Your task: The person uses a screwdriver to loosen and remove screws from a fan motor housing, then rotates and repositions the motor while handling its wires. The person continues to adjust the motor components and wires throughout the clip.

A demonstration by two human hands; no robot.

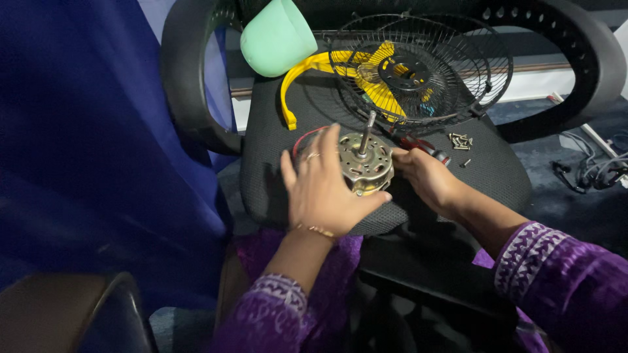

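Metal, brass-toned and round, one fan motor [364,167] was seen lying on the black mesh seat [275,150] of an office chair, its single shaft pointing up toward twelve o'clock. The motor was gripped by the left hand [324,189], which was spread over its nine o'clock side, fingers splayed along the rim and thumb hooked under the six o'clock edge. One ring was worn on that hand and one thin bracelet at the wrist. At three o'clock of the motor, the right hand [428,176] was laid against the casing; its fingers were curled, but whether they were closed on anything could not be told, since the fingertips were hidden. One red-handled tool [425,146] was seen just beyond that hand, at its twelve o'clock.

At twelve o'clock of the motor, one black wire fan guard [418,72] was resting on the seat, with one yellow fan blade piece [314,68] showing under and through it. One mint-green plastic cover [278,37] was placed at eleven o'clock, touching the yellow piece. A small heap of screws [460,140] was gathered at two o'clock, too small to be counted exactly. Two purple patterned sleeves were seen at the lower edge.
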